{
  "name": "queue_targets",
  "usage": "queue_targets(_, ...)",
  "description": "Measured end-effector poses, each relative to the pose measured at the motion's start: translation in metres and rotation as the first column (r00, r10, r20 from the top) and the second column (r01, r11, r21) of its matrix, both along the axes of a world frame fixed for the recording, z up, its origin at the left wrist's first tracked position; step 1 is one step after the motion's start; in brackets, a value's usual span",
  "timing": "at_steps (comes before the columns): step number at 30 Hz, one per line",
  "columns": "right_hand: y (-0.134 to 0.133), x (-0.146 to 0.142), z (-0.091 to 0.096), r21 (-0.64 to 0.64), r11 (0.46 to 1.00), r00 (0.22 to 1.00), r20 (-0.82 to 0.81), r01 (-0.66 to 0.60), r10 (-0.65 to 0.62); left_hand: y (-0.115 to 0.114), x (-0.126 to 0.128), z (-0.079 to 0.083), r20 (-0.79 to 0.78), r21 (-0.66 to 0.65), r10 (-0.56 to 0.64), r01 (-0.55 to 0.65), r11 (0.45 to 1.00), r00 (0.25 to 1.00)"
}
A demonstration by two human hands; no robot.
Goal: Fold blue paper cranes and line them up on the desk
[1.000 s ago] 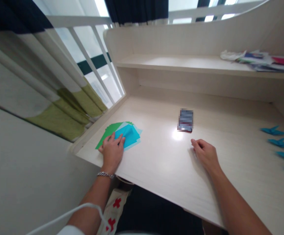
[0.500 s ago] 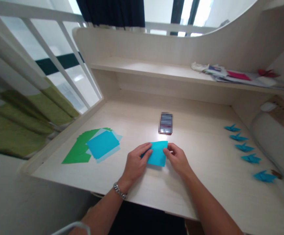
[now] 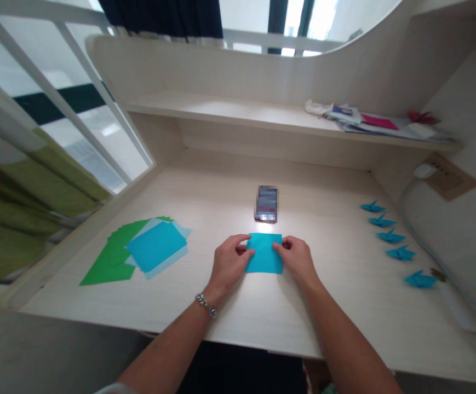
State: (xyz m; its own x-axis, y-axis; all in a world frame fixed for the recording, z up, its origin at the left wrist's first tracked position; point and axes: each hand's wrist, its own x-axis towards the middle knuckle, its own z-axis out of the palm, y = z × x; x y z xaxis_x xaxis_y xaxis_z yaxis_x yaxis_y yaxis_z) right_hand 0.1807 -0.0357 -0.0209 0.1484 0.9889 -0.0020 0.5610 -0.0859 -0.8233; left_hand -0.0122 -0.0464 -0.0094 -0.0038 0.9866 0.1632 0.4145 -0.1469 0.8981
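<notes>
A square of bright blue origami paper is held level between my two hands, just above or on the desk; the gap, if any, is hard to judge. My left hand pinches its left edge between thumb and fingers. On the opposite edge, the thumb of my right hand presses on top with the fingers curled beneath. Behind the paper lies a phone, its screen blurred out. Off to the left, blue sheets overlap a fan of green paper.
Several folded blue paper cranes form a row along the desk's right side, near a cable and a wall socket. Papers and a red folded piece rest on the shelf. White railings border the left.
The blue paper, tilted and partly covered by my left fingers before, now sits flat and square between both hands. My left fingers have drawn back to its edge. The whole view has shifted slightly.
</notes>
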Motion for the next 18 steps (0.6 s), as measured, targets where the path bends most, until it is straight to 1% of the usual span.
queue_targets(4,0.0017,-0.0016,0.0006,-0.029,0.999,0.994,0.108,0.027,-0.023,0.0013,-0.0019,-0.0017,-0.155,-0.004,-0.007,0.007,1.0,0.988)
queue_targets(9,0.001,-0.0033,0.0017,0.019,1.0,0.965,0.262,0.007,-0.011,0.0043,-0.0024,-0.002,-0.321,0.04,-0.017,0.031,0.999,0.947)
queue_targets(13,0.0008,-0.0032,0.0018,0.016,0.999,0.934,0.357,0.028,-0.032,0.0055,-0.0037,-0.003,-0.387,0.062,-0.021,0.049,0.997,0.922)
queue_targets(18,0.0007,-0.0008,0.0032,-0.003,0.998,0.933,0.353,0.07,-0.064,0.0051,-0.0047,-0.0029,-0.412,0.045,-0.04,0.065,0.997,0.91)
